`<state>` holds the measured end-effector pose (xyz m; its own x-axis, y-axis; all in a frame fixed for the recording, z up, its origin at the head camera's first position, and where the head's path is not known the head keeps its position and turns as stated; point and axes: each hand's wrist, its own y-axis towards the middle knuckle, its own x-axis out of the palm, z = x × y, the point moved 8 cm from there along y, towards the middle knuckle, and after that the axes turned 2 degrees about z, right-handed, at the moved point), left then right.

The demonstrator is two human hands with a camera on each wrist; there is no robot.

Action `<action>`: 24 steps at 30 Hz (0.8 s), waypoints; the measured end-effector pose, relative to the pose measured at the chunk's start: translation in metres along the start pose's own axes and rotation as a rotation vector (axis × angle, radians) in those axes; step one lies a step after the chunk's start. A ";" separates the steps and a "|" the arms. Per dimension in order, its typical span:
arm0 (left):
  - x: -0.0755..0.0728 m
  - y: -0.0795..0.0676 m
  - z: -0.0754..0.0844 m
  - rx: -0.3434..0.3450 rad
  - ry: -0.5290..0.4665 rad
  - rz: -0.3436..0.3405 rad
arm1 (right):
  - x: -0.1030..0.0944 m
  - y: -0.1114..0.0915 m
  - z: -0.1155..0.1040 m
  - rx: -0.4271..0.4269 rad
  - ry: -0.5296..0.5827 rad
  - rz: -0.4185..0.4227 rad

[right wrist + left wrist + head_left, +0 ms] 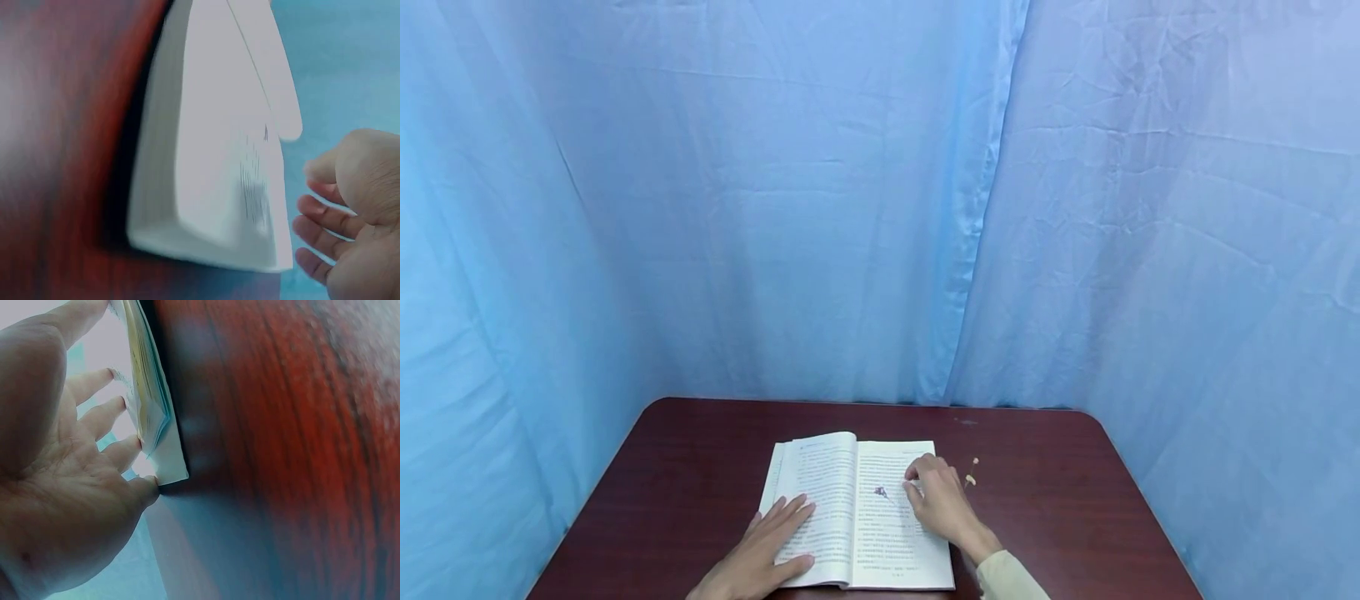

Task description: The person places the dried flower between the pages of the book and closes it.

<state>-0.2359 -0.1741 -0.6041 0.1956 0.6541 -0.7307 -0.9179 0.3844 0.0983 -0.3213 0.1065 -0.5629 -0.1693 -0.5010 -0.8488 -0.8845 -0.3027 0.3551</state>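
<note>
An open book [895, 550] lies on the dark red table, its printed pages facing up. My left hand [763, 554] rests on the left page with its fingers spread; in the left wrist view the fingertips touch the page near the book's edge. Over the right page's outer part is my right hand [943, 504], fingers loosely bent. The right wrist view shows nothing between its thumb and fingers [319, 237]. A small purple flower [880, 492] with a thin stem lies on the right page, left of that hand.
On the table [1060, 500], just right of my right hand, lies a small pale yellow sprig [972, 480], partly hidden by the hand. Blue curtains [820, 250] hang behind the table and at both sides.
</note>
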 end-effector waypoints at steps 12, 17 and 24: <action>0.001 0.000 -0.002 -0.027 -0.024 -0.018 | 0.007 0.020 0.047 -0.025 -0.076 -0.120; 0.000 0.000 -0.002 -0.017 -0.020 -0.016 | 0.015 0.026 0.056 0.026 -0.029 -0.219; 0.001 0.000 -0.002 -0.022 -0.043 -0.016 | 0.022 0.027 0.061 0.059 -0.040 -0.283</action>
<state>-0.2362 -0.1751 -0.6061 0.2241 0.6756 -0.7024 -0.9218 0.3809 0.0723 -0.3751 0.1368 -0.5955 0.0722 -0.3701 -0.9262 -0.9227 -0.3774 0.0789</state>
